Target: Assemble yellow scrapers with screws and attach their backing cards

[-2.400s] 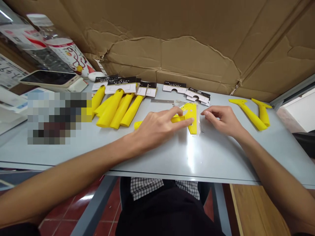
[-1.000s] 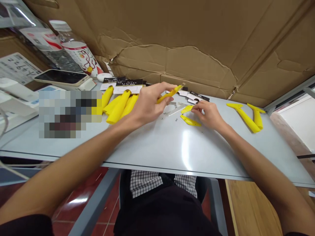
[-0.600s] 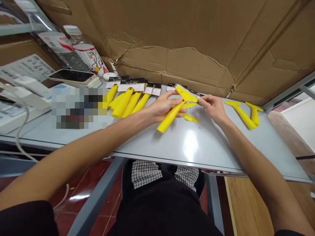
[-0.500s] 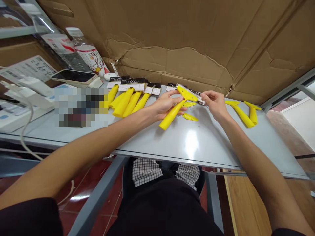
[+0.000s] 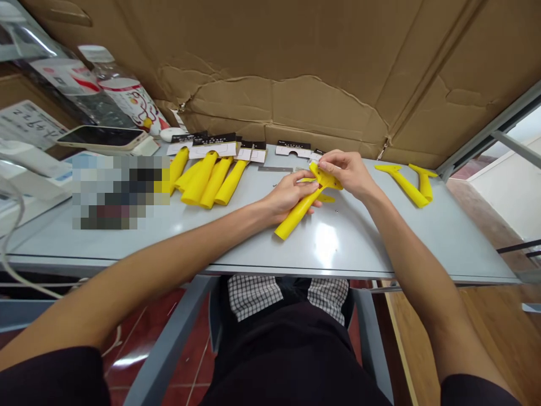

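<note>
My left hand is closed around a yellow scraper, near where its hollow handle meets the wide head. The handle slants down toward me. My right hand pinches the far side of the head with thumb and fingers, partly covering it. A small clear piece shows at the head's upper corner. Under the hands lies a loose yellow cover piece, partly hidden. A tiny screw rests on the tabletop nearby. Behind my left hand lies a thin grey metal strip.
Several yellow scrapers with black-and-white cards lie left; two yellow scrapers lie right. A card lies at the back, before a cardboard wall. A phone, bottles and a blurred-out patch occupy the left.
My right hand has moved from the right end of the scraper's head up and left onto the head. The scraper has turned slightly in my left hand. The view has shifted a little.
</note>
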Tool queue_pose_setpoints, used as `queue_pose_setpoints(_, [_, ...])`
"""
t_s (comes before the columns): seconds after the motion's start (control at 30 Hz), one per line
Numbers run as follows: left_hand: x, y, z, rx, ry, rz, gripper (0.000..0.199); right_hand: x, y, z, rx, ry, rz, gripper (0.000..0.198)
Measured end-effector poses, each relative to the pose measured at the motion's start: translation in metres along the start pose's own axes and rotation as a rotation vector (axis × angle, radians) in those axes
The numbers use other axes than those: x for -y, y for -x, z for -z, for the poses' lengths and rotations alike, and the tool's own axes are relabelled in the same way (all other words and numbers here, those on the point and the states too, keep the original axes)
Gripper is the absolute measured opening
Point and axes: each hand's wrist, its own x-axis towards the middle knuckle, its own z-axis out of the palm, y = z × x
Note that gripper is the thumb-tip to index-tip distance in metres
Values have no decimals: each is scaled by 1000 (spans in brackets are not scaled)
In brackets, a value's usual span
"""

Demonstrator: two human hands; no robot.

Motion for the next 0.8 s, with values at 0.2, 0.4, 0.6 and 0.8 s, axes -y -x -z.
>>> queue_pose_setpoints(0.2, [1,1,-3,-13,26,1,15,3,6,0,-8,34,-16,44])
queue_pose_setpoints(0.4, [0,2,-4,-25,34,-3,14,5,9,-1,-22,106,-9,41])
queue_pose_setpoints(0.6, [1,5,-4,-22,5,-47,12,6,11,-5,-38,139,-11,25])
queue_pose_setpoints(0.8, [0,5,-5,-70,-24,-33,11,1,10,-13,-58,160,-63,26])
